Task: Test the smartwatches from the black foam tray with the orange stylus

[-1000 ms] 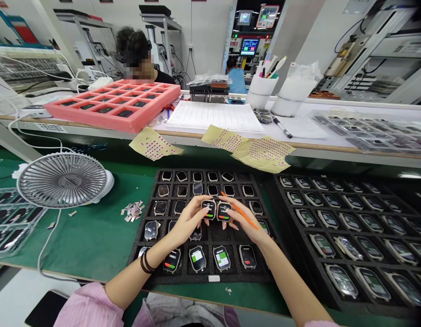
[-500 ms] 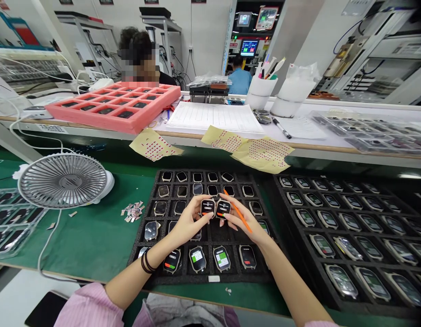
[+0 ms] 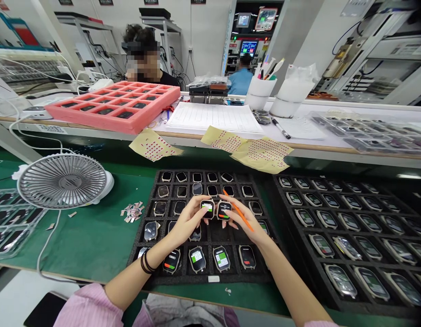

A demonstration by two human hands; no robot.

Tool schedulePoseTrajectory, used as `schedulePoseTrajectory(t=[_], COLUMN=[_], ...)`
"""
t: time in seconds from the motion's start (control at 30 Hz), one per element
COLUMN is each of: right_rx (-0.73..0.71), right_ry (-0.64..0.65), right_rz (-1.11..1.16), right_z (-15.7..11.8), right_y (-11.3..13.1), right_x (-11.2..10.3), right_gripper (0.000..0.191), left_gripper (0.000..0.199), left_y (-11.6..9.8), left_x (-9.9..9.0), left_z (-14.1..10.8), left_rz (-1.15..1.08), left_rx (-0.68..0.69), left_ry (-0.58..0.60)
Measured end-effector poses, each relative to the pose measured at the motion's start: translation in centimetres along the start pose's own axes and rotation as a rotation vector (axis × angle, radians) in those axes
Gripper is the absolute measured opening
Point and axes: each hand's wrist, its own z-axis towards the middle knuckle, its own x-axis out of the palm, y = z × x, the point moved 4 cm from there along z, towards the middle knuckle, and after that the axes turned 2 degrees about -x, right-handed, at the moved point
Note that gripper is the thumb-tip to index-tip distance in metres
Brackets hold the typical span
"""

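My left hand [image 3: 190, 218] is closed round a smartwatch [image 3: 207, 209], its thumb on a screen showing white and green. My right hand [image 3: 246, 218] grips a second smartwatch [image 3: 224, 210] beside it, its dark screen lit with text and a red-green strip. An orange stick [image 3: 243, 217], perhaps a pen or pry tool, is also tucked in the right hand. Both watches are held over a black foam tray [image 3: 213, 279] of watch bodies. In the tray's front row, several watches have lit screens, such as a green-and-white watch [image 3: 221, 258].
At right stands another black foam tray [image 3: 281, 236] of watches. A grey fan [image 3: 63, 179] and small loose pieces [image 3: 132, 211] are on the green mat at left. The shelf holds a pink foam tray [image 3: 142, 120], papers [image 3: 213, 116] and a pen cup [image 3: 260, 93]. A person [image 3: 144, 59] sits beyond.
The left watch's screen has switched from dark with a red strip to white and green, and the left thumb has moved up onto it. The two watches are slightly farther apart.
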Motion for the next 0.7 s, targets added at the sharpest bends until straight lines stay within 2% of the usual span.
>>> schedulePoseTrajectory(t=[0.7], right_rx=[-0.029], right_ry=[-0.005], right_rz=[0.042], right_z=[0.04], right_y=[-0.16], right_x=[-0.14], right_gripper=[0.039], left_gripper=[0.035], left_y=[0.24], left_x=[-0.12], left_z=[0.07], left_rz=[-0.013], left_rx=[0.014], left_ry=[0.004])
